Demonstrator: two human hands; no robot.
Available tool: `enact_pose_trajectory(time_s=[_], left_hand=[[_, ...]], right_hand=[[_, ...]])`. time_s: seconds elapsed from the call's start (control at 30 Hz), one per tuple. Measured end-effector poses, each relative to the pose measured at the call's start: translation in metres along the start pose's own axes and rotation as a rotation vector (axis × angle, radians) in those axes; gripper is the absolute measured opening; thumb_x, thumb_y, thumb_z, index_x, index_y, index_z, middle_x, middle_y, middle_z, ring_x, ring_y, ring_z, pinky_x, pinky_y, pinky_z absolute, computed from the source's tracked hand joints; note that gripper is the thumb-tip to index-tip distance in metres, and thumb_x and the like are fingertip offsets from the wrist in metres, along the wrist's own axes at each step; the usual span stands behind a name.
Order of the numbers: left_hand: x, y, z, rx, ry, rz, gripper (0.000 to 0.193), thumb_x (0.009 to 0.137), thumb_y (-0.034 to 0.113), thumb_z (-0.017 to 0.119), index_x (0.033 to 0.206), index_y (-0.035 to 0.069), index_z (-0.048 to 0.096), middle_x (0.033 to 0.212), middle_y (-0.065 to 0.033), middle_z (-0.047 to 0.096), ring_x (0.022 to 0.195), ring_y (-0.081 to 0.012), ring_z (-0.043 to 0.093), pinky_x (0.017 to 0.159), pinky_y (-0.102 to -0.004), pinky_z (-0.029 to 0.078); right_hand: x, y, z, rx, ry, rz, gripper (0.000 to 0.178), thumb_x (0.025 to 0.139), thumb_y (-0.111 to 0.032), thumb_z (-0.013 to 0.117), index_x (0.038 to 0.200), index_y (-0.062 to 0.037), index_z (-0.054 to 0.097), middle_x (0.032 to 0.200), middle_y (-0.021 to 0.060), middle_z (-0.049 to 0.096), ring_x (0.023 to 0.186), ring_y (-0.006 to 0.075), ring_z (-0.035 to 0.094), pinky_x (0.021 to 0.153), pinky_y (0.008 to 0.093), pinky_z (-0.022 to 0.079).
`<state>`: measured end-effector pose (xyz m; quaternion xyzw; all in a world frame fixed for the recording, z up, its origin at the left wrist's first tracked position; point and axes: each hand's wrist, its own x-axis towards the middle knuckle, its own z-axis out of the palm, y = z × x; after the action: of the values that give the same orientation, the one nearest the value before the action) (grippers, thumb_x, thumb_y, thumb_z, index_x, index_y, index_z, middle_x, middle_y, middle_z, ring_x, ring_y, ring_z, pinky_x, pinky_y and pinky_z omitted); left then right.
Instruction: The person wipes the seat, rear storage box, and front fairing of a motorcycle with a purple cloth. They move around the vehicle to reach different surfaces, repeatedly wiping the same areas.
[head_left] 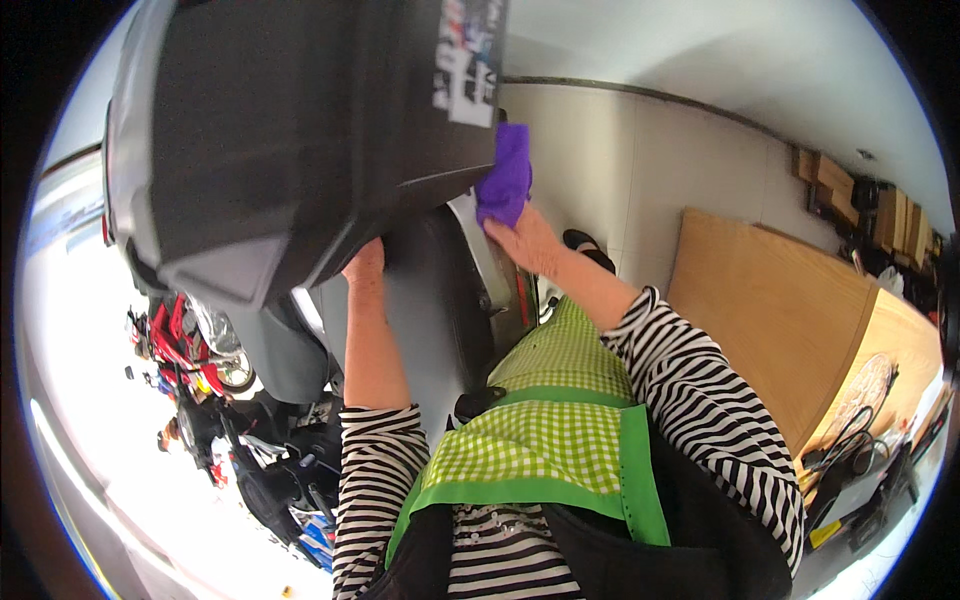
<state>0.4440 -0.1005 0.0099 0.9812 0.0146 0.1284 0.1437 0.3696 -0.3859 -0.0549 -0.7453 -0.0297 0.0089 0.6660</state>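
Note:
A large black top case [290, 130] fills the upper left, above the dark seat [425, 290] of a scooter. My right hand [528, 242] is closed on a purple cloth [508, 172], which lies against the right edge of the case. My left hand [366, 262] reaches beneath the near lower edge of the case. Its fingers are hidden there, so I cannot see what they touch.
A wooden desk [770, 310] stands to the right, with cables [860, 445] on its near end. Cardboard boxes [835, 190] are stacked at the far right. Several motorbikes, one of them red [172, 335], are parked at left. A pale wall runs behind the tiled floor [660, 150].

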Motion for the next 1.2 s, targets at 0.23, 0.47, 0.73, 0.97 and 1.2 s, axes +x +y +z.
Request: enact_pose_trajectory(time_s=[0.23,0.47,0.73,0.97,1.2], left_hand=[[0.045,-0.042,0.023,-0.319,-0.283,0.181,0.055,0.094,0.043,0.055,0.138,0.011,0.052,0.146,-0.0176,0.045,0.136,-0.038,0.039,0.114,-0.048,0.029],[0.029,-0.015,-0.009,0.452,-0.457,0.09,0.058,0.099,0.04,0.043,0.146,0.007,0.038,0.151,-0.0113,0.039,0.136,-0.0314,0.04,0.115,-0.0447,0.029],[0.028,0.002,-0.008,0.102,-0.287,-0.033,0.056,0.099,0.04,0.044,0.144,0.007,0.04,0.149,-0.0116,0.041,0.134,-0.0308,0.042,0.114,-0.0444,0.03],[0.023,0.006,-0.01,-0.047,-0.236,-0.104,0.055,0.099,0.039,0.045,0.143,0.006,0.041,0.147,-0.0119,0.043,0.132,-0.0303,0.043,0.113,-0.0441,0.031],[0.02,0.009,-0.015,-0.124,-0.227,-0.158,0.054,0.099,0.038,0.046,0.141,0.005,0.043,0.145,-0.0121,0.045,0.131,-0.0297,0.045,0.112,-0.0438,0.032]], right_hand=[[-0.088,0.017,-0.012,-0.272,-0.301,-0.112,0.039,0.088,-0.033,0.061,0.12,-0.0111,0.059,0.126,0.0164,0.053,0.113,0.0373,0.049,0.097,0.0467,0.041],[-0.068,0.035,-0.009,-0.289,-0.12,-0.215,0.05,0.085,-0.036,0.063,0.129,-0.0136,0.055,0.145,0.0185,0.038,0.127,0.0389,0.042,0.107,0.0527,0.036],[0.023,0.07,0.006,-0.09,0.195,0.096,0.05,0.09,-0.035,0.059,0.128,-0.0034,0.052,0.139,0.0263,0.044,0.123,0.0432,0.045,0.1,0.0459,0.045],[0.164,0.067,-0.021,-0.123,0.006,-0.089,0.04,0.097,-0.039,0.047,0.123,-0.0121,0.063,0.132,0.0189,0.055,0.122,0.0386,0.048,0.106,0.0427,0.037],[0.213,0.035,-0.02,0.473,-0.253,0.28,0.067,0.094,-0.062,0.039,0.134,-0.0109,0.055,0.129,0.0177,0.06,0.118,0.0333,0.057,0.103,0.0365,0.038]])
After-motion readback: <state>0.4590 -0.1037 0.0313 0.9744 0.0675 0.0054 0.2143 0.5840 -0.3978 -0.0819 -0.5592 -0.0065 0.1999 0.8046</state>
